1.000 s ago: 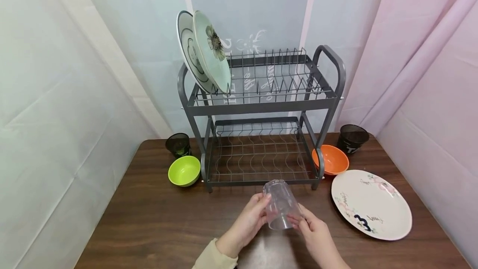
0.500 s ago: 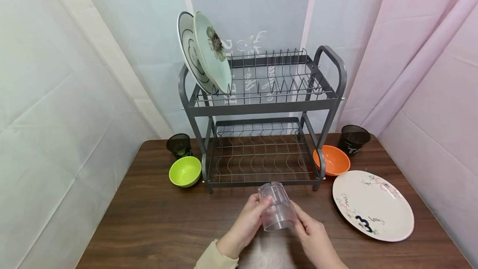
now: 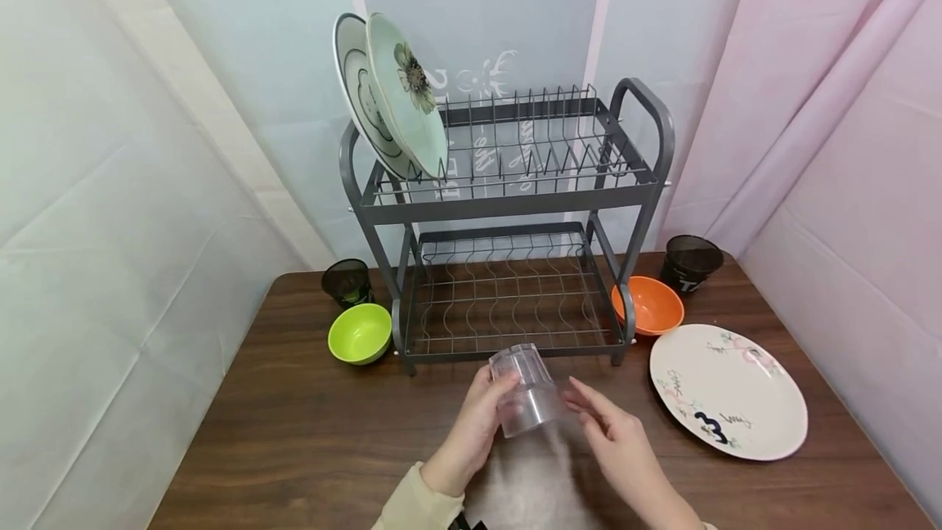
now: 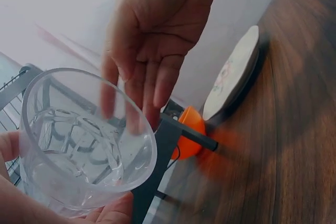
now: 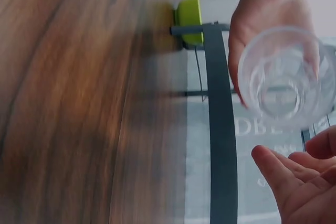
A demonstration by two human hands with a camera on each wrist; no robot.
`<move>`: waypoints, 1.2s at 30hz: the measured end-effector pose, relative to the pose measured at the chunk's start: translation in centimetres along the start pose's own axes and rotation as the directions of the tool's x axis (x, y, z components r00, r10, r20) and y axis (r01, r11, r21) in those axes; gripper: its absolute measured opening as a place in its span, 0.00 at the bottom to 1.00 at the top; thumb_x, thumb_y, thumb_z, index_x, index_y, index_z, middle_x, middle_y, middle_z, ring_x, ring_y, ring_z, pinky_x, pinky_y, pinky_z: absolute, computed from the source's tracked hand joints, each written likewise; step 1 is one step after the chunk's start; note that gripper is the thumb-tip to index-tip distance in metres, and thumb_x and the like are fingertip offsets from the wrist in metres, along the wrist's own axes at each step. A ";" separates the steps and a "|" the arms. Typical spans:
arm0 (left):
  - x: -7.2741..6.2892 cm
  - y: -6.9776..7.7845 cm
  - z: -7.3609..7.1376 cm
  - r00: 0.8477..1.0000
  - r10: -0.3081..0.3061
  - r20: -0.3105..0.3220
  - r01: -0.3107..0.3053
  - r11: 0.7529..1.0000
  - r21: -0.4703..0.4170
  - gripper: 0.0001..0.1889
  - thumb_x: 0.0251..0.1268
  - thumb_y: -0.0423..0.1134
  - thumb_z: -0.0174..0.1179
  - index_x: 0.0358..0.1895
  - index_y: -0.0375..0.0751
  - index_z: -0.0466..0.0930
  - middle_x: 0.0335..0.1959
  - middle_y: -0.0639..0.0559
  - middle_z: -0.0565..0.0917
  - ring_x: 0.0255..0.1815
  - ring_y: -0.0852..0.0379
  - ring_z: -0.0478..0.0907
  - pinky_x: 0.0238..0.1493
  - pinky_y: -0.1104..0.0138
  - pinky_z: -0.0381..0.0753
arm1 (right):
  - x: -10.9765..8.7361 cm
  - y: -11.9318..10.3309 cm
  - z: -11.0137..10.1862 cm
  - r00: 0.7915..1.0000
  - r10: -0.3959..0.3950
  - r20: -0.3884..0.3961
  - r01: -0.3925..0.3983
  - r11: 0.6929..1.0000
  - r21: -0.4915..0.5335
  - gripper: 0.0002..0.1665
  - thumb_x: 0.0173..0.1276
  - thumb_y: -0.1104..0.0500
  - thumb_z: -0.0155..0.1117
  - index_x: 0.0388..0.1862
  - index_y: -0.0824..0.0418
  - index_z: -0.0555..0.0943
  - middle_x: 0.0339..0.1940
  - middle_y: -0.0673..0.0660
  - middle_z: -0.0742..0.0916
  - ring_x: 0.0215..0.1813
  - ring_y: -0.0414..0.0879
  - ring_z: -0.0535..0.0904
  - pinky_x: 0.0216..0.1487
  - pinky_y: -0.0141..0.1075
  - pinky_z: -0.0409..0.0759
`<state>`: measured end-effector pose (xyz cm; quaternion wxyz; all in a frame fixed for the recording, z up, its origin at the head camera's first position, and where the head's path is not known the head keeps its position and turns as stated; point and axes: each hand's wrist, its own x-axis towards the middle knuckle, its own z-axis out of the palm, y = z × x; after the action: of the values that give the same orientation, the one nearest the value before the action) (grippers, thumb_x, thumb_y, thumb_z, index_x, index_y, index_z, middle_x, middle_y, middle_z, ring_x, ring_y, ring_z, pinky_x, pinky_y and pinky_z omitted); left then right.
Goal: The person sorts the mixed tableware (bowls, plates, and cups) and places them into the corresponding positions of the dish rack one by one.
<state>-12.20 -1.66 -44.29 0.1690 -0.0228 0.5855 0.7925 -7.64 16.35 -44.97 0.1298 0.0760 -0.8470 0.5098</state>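
Observation:
My left hand (image 3: 468, 430) grips a clear tumbler (image 3: 531, 401) by its side, above the table in front of the dish rack. The tumbler is tilted, with its mouth toward me and its base toward the rack. In the left wrist view, the tumbler (image 4: 68, 195) shows its open rim and an empty inside. My right hand (image 3: 620, 450) is just right of the tumbler, apart from it and holding nothing. The right wrist view shows its loosely bent fingers (image 5: 278, 174) below the tumbler's mouth.
A dark two-tier dish rack (image 3: 515, 207) stands at the back, two plates (image 3: 412, 117) upright in its top left. A green bowl (image 3: 361, 335) and black cup (image 3: 347, 280) sit left; an orange bowl (image 3: 651, 307), black cup (image 3: 689, 262) and floral plate (image 3: 736, 391) sit right.
My right hand has let go of the tumbler and drawn away to the right. The left hand has carried the tumbler slightly left and turned it. The view has shifted a little.

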 end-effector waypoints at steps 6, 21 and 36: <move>-0.2 0.3 -0.4 0.999 0.022 -0.025 -0.022 1.000 0.001 0.28 0.63 0.43 0.52 0.61 0.32 0.57 0.45 0.51 0.76 0.40 0.63 0.74 0.42 0.70 0.73 | 2.1 0.9 -1.7 0.995 0.056 -0.079 -0.056 0.998 -0.006 0.19 0.66 0.71 0.52 0.55 0.65 0.76 0.45 0.62 0.86 0.44 0.27 0.79 0.44 0.16 0.74; -0.6 0.9 -0.8 1.000 0.022 -0.023 -0.021 1.000 0.017 0.28 0.63 0.44 0.52 0.62 0.33 0.57 0.42 0.53 0.76 0.39 0.62 0.73 0.41 0.70 0.73 | 11.0 1.0 -6.1 0.893 0.082 -0.444 -0.042 0.994 0.098 0.20 0.70 0.63 0.50 0.61 0.61 0.70 0.53 0.61 0.81 0.49 0.27 0.75 0.49 0.14 0.70; -0.8 1.2 -1.4 0.999 0.006 -0.050 -0.003 0.998 0.061 0.28 0.63 0.45 0.53 0.60 0.32 0.59 0.43 0.51 0.76 0.39 0.62 0.73 0.41 0.71 0.73 | 17.0 0.6 -5.4 0.912 0.078 -0.403 0.096 0.914 0.394 0.17 0.73 0.59 0.45 0.58 0.61 0.69 0.54 0.59 0.81 0.54 0.37 0.77 0.57 0.23 0.69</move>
<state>-12.03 -3.44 -43.38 0.1533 -0.0362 0.6134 0.7739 -23.21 21.42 -38.01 0.2884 -0.0034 -0.6763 0.6778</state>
